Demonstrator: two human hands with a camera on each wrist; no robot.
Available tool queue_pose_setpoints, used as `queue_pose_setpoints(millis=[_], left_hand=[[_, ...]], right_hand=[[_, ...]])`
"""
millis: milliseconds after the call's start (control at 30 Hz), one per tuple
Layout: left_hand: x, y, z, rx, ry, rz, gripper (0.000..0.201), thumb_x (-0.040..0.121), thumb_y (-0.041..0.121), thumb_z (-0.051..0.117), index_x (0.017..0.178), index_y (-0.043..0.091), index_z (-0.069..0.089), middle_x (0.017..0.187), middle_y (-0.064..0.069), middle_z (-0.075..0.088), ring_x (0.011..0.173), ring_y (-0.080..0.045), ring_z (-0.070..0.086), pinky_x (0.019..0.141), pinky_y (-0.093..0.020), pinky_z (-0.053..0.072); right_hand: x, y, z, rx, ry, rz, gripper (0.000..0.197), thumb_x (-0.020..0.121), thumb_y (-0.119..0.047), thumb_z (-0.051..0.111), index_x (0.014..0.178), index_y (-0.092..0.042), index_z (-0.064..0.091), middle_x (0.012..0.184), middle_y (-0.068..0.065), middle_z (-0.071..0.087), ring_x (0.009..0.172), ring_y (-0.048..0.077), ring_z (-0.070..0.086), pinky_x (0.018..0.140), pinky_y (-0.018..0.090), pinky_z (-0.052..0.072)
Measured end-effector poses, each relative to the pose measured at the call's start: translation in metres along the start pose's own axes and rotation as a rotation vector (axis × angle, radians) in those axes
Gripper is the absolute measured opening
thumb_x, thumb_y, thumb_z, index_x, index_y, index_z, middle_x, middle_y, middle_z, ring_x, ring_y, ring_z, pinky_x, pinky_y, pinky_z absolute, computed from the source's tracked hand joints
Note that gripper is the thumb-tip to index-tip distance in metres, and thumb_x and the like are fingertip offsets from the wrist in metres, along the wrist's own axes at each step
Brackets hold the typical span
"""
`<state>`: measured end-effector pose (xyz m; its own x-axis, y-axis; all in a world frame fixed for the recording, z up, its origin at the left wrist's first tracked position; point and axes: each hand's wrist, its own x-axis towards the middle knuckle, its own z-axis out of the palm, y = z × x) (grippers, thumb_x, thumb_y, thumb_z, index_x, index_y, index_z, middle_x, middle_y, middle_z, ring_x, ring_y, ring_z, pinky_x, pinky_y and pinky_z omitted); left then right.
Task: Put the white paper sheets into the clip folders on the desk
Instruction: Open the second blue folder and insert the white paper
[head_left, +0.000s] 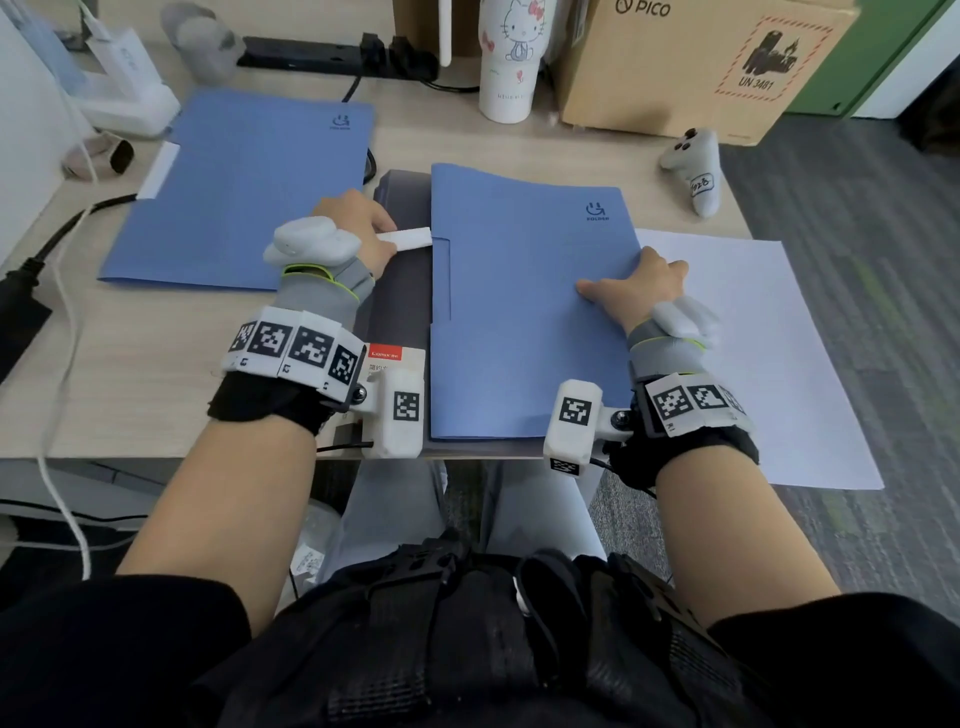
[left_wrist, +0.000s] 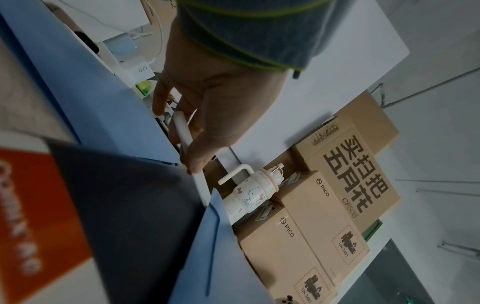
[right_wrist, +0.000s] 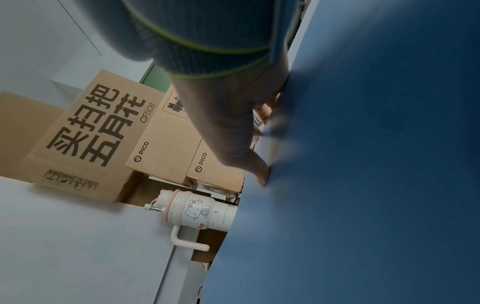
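Note:
A closed blue clip folder (head_left: 519, 312) lies on a dark flat package near the desk's front edge. My left hand (head_left: 382, 234) pinches the white clip bar (head_left: 410, 240) at the folder's left spine; the left wrist view shows that bar (left_wrist: 182, 131) between thumb and fingers. My right hand (head_left: 631, 278) grips the folder's right edge, thumb on top of the cover and fingers tucked beneath it. The right wrist view shows the blue cover (right_wrist: 363, 164) against that hand (right_wrist: 233, 127). A white paper sheet (head_left: 753, 353) lies right of the folder, overhanging the desk. A second blue folder (head_left: 244, 187) lies closed at the back left.
A Hello Kitty cup (head_left: 511, 57), a cardboard box (head_left: 701, 62) and a black power strip (head_left: 337, 54) line the back. A white controller (head_left: 696, 171) lies at the right rear. A white charger (head_left: 124, 88) and cables sit at the left.

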<state>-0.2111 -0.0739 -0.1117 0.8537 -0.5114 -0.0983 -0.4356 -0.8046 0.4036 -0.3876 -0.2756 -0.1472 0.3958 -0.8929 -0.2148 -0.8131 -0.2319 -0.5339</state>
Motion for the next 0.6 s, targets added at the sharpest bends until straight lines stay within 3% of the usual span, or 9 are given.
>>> queue_pose_setpoints(millis=[100, 167, 300, 400, 500, 533, 600], left_hand=[[-0.005, 0.003, -0.004, 0.031, -0.045, 0.002, 0.029, 0.093, 0.02, 0.048, 0.109, 0.007, 0.068, 0.1, -0.018, 0.066, 0.081, -0.031, 0.052, 0.071, -0.03, 0.036], [-0.004, 0.002, -0.003, -0.034, -0.062, -0.028, 0.031, 0.094, 0.016, 0.044, 0.097, -0.002, 0.068, 0.089, -0.021, 0.063, 0.078, -0.029, 0.049, 0.067, -0.03, 0.035], [-0.002, -0.001, -0.003, -0.318, -0.015, -0.163, 0.025, 0.092, 0.013, 0.046, 0.071, 0.005, 0.057, 0.068, -0.009, 0.055, 0.066, -0.024, 0.05, 0.057, -0.025, 0.036], [-0.005, 0.0, -0.002, -0.469, 0.005, -0.211, 0.035, 0.093, 0.013, 0.044, 0.058, 0.014, 0.043, 0.067, -0.004, 0.052, 0.058, -0.016, 0.047, 0.053, -0.018, 0.035], [-0.008, 0.003, 0.004, -0.6, 0.039, -0.251, 0.03, 0.092, 0.01, 0.044, 0.063, 0.009, 0.05, 0.085, -0.016, 0.067, 0.06, -0.018, 0.05, 0.055, -0.02, 0.037], [-0.011, 0.006, 0.005, -0.629, 0.051, -0.263, 0.027, 0.092, 0.01, 0.043, 0.071, 0.002, 0.059, 0.077, -0.013, 0.071, 0.057, -0.017, 0.05, 0.055, -0.022, 0.038], [-0.015, 0.011, 0.009, -0.661, 0.056, -0.279, 0.031, 0.091, 0.009, 0.04, 0.095, -0.008, 0.066, 0.041, 0.005, 0.061, 0.054, -0.013, 0.049, 0.061, -0.026, 0.044]], right_hand=[[-0.003, 0.0, -0.002, 0.01, 0.009, -0.003, 0.062, 0.071, -0.043, 0.071, 0.121, -0.013, 0.048, 0.123, 0.01, 0.04, 0.071, 0.027, 0.044, 0.072, 0.035, 0.039], [-0.004, 0.0, -0.003, 0.011, 0.011, -0.01, 0.062, 0.071, -0.043, 0.071, 0.121, -0.013, 0.048, 0.123, 0.01, 0.04, 0.071, 0.027, 0.045, 0.071, 0.034, 0.039], [-0.008, -0.002, -0.004, 0.001, -0.001, -0.028, 0.063, 0.072, -0.045, 0.07, 0.122, -0.013, 0.048, 0.122, 0.01, 0.04, 0.075, 0.03, 0.049, 0.071, 0.035, 0.041], [-0.011, -0.002, -0.003, 0.023, -0.007, -0.056, 0.063, 0.072, -0.045, 0.071, 0.121, -0.012, 0.048, 0.122, 0.01, 0.04, 0.081, 0.03, 0.051, 0.074, 0.035, 0.042], [-0.014, -0.002, -0.001, 0.042, -0.001, -0.074, 0.063, 0.072, -0.044, 0.072, 0.12, -0.011, 0.048, 0.122, 0.012, 0.039, 0.085, 0.029, 0.051, 0.075, 0.034, 0.041], [-0.015, -0.002, -0.001, 0.05, 0.002, -0.074, 0.063, 0.072, -0.043, 0.072, 0.12, -0.01, 0.047, 0.123, 0.012, 0.039, 0.085, 0.029, 0.051, 0.075, 0.034, 0.04], [-0.017, -0.002, -0.001, 0.077, 0.004, -0.063, 0.063, 0.073, -0.042, 0.073, 0.121, -0.01, 0.047, 0.124, 0.012, 0.039, 0.082, 0.028, 0.047, 0.074, 0.033, 0.039]])
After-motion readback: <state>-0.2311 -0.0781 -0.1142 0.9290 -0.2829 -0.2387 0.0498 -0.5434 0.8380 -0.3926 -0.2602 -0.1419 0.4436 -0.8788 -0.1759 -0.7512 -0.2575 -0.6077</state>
